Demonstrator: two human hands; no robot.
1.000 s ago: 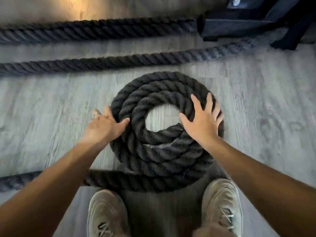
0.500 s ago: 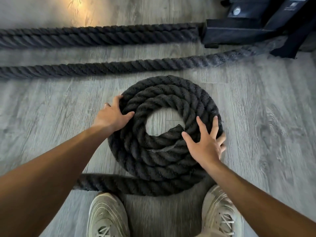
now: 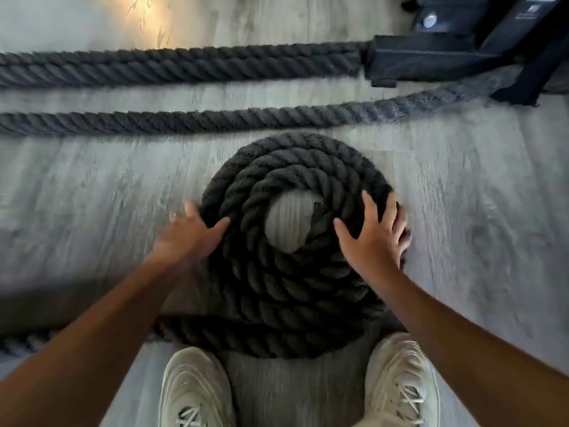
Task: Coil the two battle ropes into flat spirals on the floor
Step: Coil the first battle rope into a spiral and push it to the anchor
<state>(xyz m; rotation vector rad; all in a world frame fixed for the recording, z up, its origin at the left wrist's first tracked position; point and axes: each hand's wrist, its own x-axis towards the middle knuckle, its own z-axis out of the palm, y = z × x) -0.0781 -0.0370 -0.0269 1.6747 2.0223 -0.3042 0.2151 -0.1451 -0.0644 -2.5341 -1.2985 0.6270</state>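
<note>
A thick black battle rope lies coiled in a flat spiral of about three turns on the grey wood floor, with a small gap of floor at its centre. Its loose tail runs off left along the near side. My left hand presses on the spiral's left edge, fingers curled over the outer turn. My right hand lies spread on the right side, fingers wrapping over the outer turn. Beyond the spiral, two straight rope lengths stretch across the floor.
A black machine base stands at the far right, where the straight ropes lead. My two beige sneakers stand just behind the spiral. Bare floor lies right of the coil.
The spiral's centre gap has shrunk and the turns sit tighter. My left hand slid down the left edge; my right hand moved up along the right side. The view is blurred by motion.
</note>
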